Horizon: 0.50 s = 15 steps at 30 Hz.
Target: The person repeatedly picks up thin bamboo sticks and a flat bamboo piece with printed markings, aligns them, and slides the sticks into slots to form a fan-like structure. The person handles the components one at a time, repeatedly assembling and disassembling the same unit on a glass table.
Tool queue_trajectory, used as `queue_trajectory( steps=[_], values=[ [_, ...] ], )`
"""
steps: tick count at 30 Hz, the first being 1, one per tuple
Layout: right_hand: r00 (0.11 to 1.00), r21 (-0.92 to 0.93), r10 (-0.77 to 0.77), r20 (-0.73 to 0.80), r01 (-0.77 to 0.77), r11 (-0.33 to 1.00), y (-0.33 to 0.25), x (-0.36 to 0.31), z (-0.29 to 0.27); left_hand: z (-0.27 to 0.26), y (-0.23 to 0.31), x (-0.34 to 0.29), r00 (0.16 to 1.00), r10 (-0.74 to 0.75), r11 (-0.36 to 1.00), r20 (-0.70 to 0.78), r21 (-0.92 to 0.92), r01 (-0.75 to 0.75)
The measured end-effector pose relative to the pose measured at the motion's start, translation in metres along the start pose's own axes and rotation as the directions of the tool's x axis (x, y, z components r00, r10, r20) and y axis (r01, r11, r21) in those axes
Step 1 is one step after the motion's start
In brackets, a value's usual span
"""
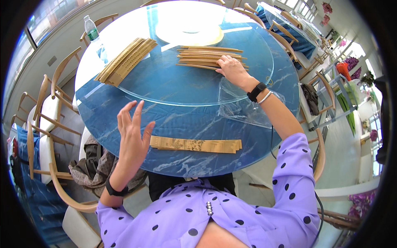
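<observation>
My left hand [133, 129] is raised over the near left of the table, fingers spread and holding nothing. Beside it, flat gold paper sleeves [194, 144] lie overlapped near the table's front edge. At the far right my right hand [233, 71] bends its fingers around the right end of a pile of thin brown chopsticks [198, 57], with its fingertips partly hidden. The chopsticks lie roughly side by side on the glass turntable [165, 89]. To their left, a fanned stack of gold paper sleeves [126, 62] rests across the turntable's edge.
A clear plastic bag [244, 111] lies crumpled below my right forearm. On the round blue table [99, 111], a water bottle [91, 29] stands at the far left. Wooden chairs [62, 78] surround it, one with a patterned cloth [93, 165] on it.
</observation>
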State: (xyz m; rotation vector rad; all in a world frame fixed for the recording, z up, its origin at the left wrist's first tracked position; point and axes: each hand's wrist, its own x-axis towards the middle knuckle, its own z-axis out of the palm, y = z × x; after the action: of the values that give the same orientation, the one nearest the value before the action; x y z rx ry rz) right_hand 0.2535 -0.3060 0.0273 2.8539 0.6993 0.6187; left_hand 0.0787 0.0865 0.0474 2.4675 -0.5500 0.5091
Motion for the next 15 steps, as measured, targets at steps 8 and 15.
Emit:
queue_trajectory(
  steps=[8,15],
  values=[
    [0.994,0.026,-0.088,0.067,0.087,0.996,0.005,-0.011,-0.007,0.034,0.035,-0.067,0.990,-0.136,0.954,-0.025,-0.273,0.124],
    [0.987,-0.261,-0.159,-0.014,0.150,0.954,-0.025,-0.045,-0.014,0.044,0.041,-0.067,0.988,-0.139,0.945,-0.071,-0.306,0.111]
  ],
)
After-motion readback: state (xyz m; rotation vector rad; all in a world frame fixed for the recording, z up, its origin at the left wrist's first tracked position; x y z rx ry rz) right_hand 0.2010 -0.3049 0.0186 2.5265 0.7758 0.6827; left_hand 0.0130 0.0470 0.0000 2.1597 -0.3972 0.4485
